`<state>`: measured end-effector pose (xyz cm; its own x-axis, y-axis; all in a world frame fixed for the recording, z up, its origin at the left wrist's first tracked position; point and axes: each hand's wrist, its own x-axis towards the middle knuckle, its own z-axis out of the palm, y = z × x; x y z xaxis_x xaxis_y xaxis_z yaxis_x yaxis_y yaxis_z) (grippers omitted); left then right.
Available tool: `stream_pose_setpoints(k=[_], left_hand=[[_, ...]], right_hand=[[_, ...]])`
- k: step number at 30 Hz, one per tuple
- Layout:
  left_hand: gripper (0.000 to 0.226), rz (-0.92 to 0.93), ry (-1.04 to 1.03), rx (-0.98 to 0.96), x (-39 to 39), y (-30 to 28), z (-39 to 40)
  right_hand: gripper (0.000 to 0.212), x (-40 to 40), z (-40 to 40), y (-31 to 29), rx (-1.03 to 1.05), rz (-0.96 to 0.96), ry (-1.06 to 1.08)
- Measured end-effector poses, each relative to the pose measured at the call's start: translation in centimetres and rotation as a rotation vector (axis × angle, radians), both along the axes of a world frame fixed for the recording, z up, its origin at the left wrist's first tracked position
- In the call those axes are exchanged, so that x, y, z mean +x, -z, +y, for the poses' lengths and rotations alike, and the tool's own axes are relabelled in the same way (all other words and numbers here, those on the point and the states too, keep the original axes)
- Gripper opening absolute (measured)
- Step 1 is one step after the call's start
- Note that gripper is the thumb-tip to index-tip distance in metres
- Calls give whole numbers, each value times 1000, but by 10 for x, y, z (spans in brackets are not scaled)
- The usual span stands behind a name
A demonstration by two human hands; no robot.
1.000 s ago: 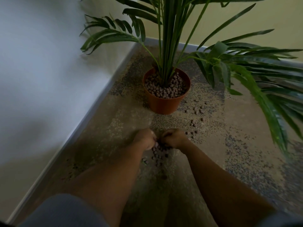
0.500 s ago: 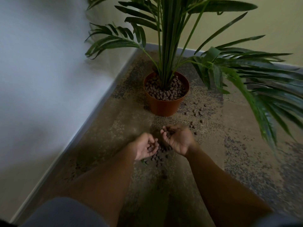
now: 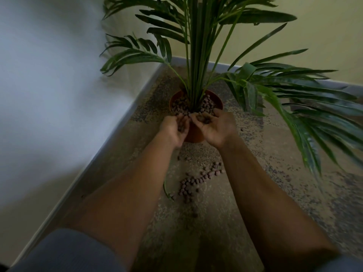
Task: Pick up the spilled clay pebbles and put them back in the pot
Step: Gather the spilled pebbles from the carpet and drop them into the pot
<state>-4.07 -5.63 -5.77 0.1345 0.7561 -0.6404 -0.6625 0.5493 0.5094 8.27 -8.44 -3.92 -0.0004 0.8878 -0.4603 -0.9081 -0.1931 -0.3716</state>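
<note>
An orange-brown pot (image 3: 218, 100) stands on the floor with a palm in it and brown clay pebbles (image 3: 207, 106) heaped round the stems. My left hand (image 3: 173, 127) and my right hand (image 3: 215, 127) are cupped palm-up at the pot's near rim, each holding several pebbles. Both hands cover the front of the pot. A trail of spilled pebbles (image 3: 193, 182) lies on the floor between my forearms.
Long palm fronds (image 3: 294, 99) spread out to the right, and shorter ones (image 3: 133, 55) to the left. A white wall with a skirting board (image 3: 110, 142) runs along the left. A stray pebble (image 3: 243, 129) lies right of the pot. A thin green stem (image 3: 167, 191) lies by the trail.
Both hands have risen from the pebble pile on the floor and moved forward to the pot's rim, carrying pebbles in their cupped palms. The view has shifted closer to the pot.
</note>
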Motion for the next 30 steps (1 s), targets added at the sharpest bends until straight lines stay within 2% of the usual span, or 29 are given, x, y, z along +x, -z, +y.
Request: stream_pose_setpoints(k=[5,7,9,14,16,21,23,27,28,30], left_hand=[[46,-4,28,113,11,-20,12],[50,-66,67,133,9,-25,10],[49,-204,71,126,8,-27,8],[52,-260,29,98,6,-26,3],[51,-236,1,94,3,-22,0],[42,-66,-188,58,-14,-2,-10],[39,48,-181,18,-20,10,-14],[36,379,69,-23,-19,41,-22],[35,518,183,2,-18,52,-23],[30,792,397,91,-16,73,-23]], right_hand=[[53,10,11,0,63,66,4],[55,14,12,7,91,66,-5],[56,16,12,12,82,89,-10],[57,20,7,20,2,71,50],[50,17,-2,12,8,10,23],[31,13,-24,3,-51,-351,-209],[27,13,-26,11,-105,-503,-306],[15,6,-32,38,-241,-917,-485],[15,4,-33,46,-245,-1057,-556],[22,3,-37,61,-154,-1460,-815]])
